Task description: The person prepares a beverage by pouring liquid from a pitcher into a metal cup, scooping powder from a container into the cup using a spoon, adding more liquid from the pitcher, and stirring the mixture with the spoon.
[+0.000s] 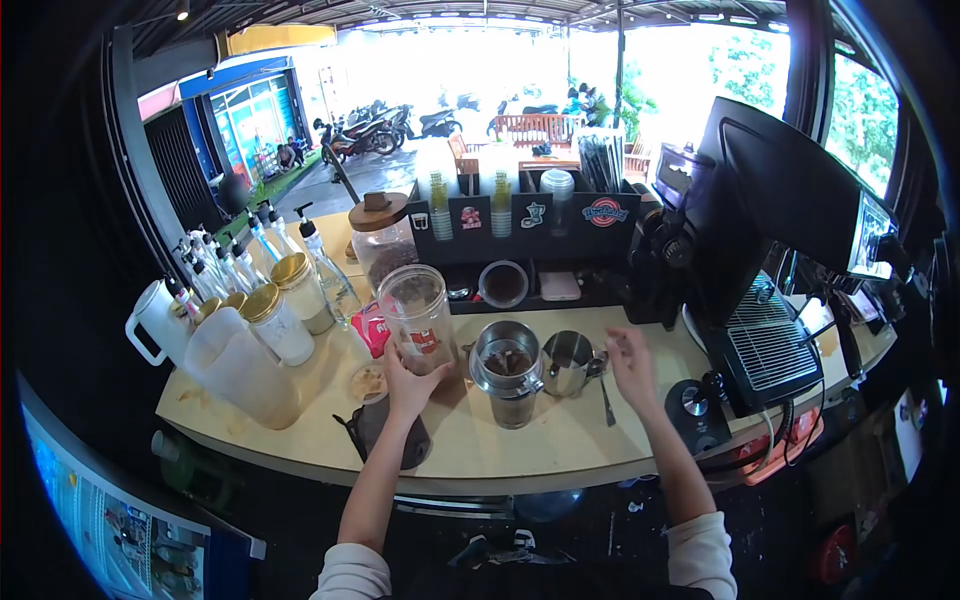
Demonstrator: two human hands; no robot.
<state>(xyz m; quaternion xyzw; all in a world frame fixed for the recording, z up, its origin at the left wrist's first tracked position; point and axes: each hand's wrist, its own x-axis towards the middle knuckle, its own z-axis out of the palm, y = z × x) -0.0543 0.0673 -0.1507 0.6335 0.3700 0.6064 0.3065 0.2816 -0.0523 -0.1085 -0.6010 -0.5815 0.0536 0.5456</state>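
My left hand [408,386] is wrapped round the lower side of a tall clear jar [415,300] with a red label, standing on the counter. Right of it stands a metal phin-like coffee dripper [507,362] with dark contents, set on a metal vessel [514,408]. A steel pitcher [568,362] stands beside that, with a spoon [607,395] near its right side. My right hand [630,362] hovers to the right of the spoon, fingers loosely apart and slightly blurred, holding nothing I can see.
Left are a frosted jug [240,365], gold-lidded jars [278,325] and pump bottles [325,265]. A dark cloth pouch [400,435] lies near the front edge. A black cup organizer [520,225] lines the back; an espresso machine [765,330] and scale [697,412] are right.
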